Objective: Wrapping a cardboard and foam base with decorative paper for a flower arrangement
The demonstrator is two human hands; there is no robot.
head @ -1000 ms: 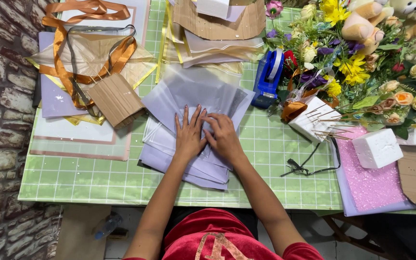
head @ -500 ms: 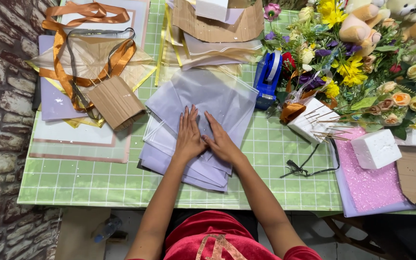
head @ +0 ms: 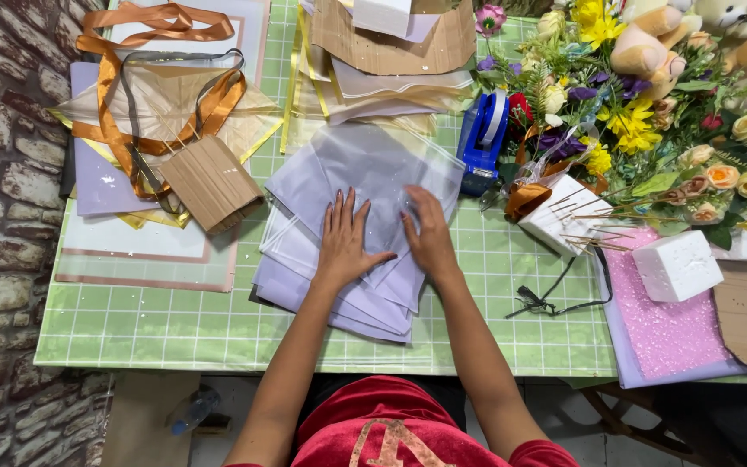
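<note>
A fanned stack of pale lilac and clear wrapping sheets (head: 365, 169) lies in the middle of the green checked table (head: 149, 320). My left hand (head: 345, 244) rests flat on the stack with its fingers spread. Just to its right, my right hand (head: 430, 233) also presses flat on the sheets, fingers pointing away from me. Neither hand grips anything.
A blue tape dispenser (head: 484, 138) stands right of the stack. Artificial flowers (head: 650, 112), white foam blocks (head: 678, 264) and a pink glitter sheet (head: 663, 329) fill the right side. Orange ribbon (head: 144, 86), a brown corrugated card roll (head: 211, 182) and more sheets lie left. Black cord (head: 555, 298).
Both hands have slid apart a little on the stack, the right hand moving right and away from me. The top sheet looks smoothed flatter.
</note>
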